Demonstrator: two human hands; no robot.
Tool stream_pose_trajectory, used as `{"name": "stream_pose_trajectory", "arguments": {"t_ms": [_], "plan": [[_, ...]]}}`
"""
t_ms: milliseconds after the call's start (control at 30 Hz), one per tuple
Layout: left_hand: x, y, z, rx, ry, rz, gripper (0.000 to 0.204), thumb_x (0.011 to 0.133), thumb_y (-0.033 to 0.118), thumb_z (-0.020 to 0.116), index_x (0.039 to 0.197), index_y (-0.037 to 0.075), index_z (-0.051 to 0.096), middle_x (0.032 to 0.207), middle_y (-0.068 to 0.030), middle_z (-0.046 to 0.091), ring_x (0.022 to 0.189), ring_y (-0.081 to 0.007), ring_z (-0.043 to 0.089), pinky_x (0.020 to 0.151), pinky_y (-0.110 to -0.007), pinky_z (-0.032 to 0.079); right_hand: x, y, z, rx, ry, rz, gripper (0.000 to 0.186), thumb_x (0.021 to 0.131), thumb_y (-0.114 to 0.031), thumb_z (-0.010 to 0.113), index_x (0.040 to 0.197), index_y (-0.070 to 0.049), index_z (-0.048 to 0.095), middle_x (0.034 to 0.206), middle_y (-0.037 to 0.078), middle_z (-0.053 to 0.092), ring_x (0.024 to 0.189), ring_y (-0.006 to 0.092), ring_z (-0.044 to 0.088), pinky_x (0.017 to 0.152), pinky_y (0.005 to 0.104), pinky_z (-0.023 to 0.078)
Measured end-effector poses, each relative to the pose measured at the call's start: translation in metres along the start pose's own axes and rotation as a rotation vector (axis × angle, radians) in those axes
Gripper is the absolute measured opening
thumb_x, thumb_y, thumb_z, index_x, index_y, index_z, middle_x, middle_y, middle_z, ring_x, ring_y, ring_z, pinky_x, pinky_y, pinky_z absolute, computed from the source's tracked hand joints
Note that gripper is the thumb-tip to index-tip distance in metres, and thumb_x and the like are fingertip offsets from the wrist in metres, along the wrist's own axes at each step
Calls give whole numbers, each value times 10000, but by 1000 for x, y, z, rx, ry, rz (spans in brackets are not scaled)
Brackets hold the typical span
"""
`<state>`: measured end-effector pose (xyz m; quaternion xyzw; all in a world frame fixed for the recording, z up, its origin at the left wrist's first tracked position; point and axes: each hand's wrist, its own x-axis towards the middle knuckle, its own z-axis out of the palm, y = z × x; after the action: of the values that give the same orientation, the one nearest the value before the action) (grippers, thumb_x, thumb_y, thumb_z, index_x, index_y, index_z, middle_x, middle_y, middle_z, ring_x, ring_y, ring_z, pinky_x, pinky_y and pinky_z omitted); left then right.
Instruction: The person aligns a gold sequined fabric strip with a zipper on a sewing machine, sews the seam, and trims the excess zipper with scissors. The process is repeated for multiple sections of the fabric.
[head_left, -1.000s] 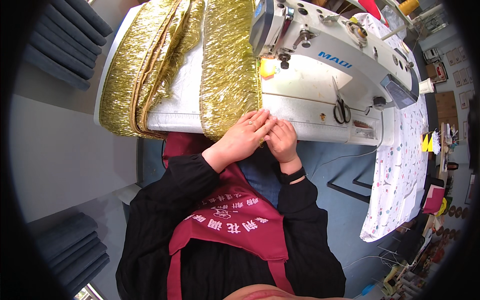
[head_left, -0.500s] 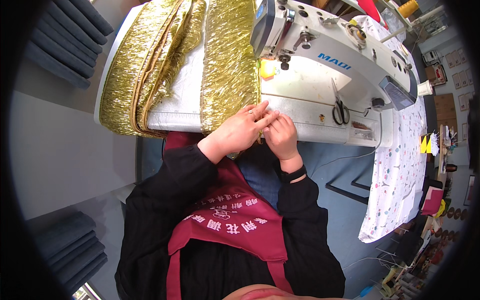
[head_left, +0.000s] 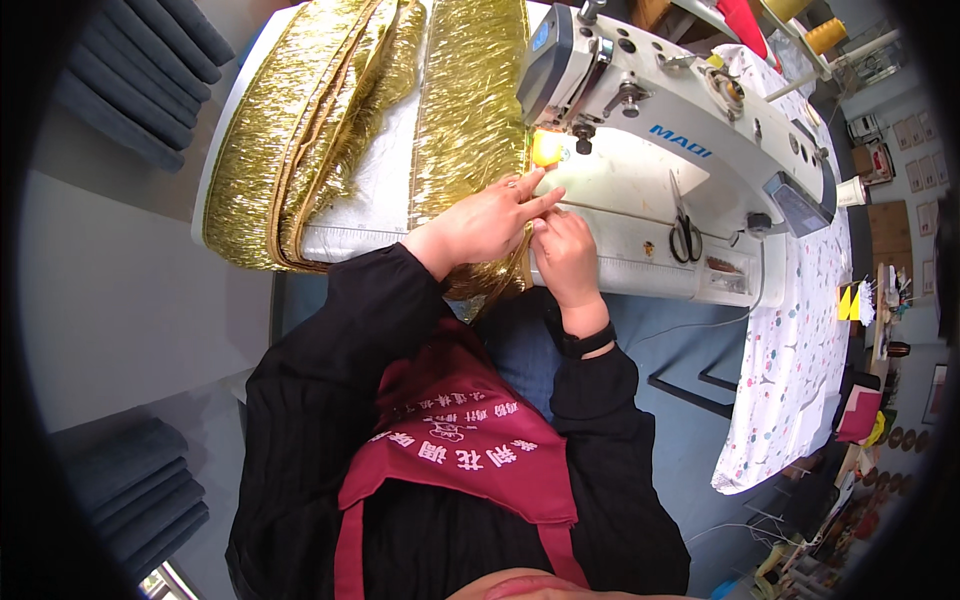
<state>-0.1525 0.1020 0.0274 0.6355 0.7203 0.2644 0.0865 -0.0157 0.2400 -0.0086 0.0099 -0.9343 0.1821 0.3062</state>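
Note:
A wide strip of gold tinsel fringe (head_left: 468, 110) runs down the sewing table, its right edge passing beside the needle area of a white sewing machine (head_left: 640, 110). Flat on the strip rests my left hand (head_left: 485, 225), fingers stretched toward the machine. My right hand (head_left: 568, 258) is closed at the strip's right edge near the table's front, thumb and fingers pinching it; the fingertips are partly hidden. Below my hands the fringe hangs over the front edge. An orange-yellow piece (head_left: 547, 148) sits by the needle area.
Folded layers of gold fringe (head_left: 300, 130) lie at the left of the table. Black-handled scissors (head_left: 685, 235) and a small tray (head_left: 726, 276) are to the right of my hands. A patterned white cloth (head_left: 775, 390) drapes at the right. Blue-grey folded fabric (head_left: 130, 80) lies far left.
My left hand has slid a little forward along the fringe toward the needle area. My right hand stays near the strip's edge. The whole view has shifted slightly.

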Motion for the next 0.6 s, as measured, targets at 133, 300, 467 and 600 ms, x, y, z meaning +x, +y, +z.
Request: {"name": "stream_pose_trajectory", "arguments": {"t_ms": [133, 300, 467, 600], "plan": [[3, -6, 2, -8, 35, 46, 645, 939, 62, 563, 1560, -26, 412, 1617, -316, 353, 1420, -482, 454, 1185, -472, 391, 2, 2, 5, -14, 30, -9, 94, 944, -45, 644, 934, 30, 699, 1049, 162, 739, 963, 349, 689, 898, 460, 534], [-3, -5, 0, -23, 5, 47, 760, 872, -3, 581, 1589, -41, 333, 1670, -303, 242, 1383, -487, 482, 1147, -489, 424, 0, 1, 3, -14, 34, -19, 122, 935, -33, 652, 1008, 30, 728, 1109, 163, 745, 1020, 347, 702, 903, 448, 536], [-28, -13, -22, -113, -12, 34, 817, 848, -14, 647, 1599, -1, 326, 1669, -256, 281, 1271, -441, 589, 1021, -478, 520, 2, -2, -1, -36, -37, -26, 210, 880, -45, 710, 1085, -21, 747, 1229, 103, 737, 1186, 284, 684, 935, 424, 517], [-42, -48, -52, -439, -126, -185, 611, 909, 50, 714, 1487, 8, 520, 1412, -207, 630, 1210, -325, 673, 1001, -407, 547, 4, -5, -3, -25, -59, -15, 246, 872, -42, 711, 1114, -49, 753, 1235, 96, 737, 1189, 281, 683, 973, 417, 507]]}}
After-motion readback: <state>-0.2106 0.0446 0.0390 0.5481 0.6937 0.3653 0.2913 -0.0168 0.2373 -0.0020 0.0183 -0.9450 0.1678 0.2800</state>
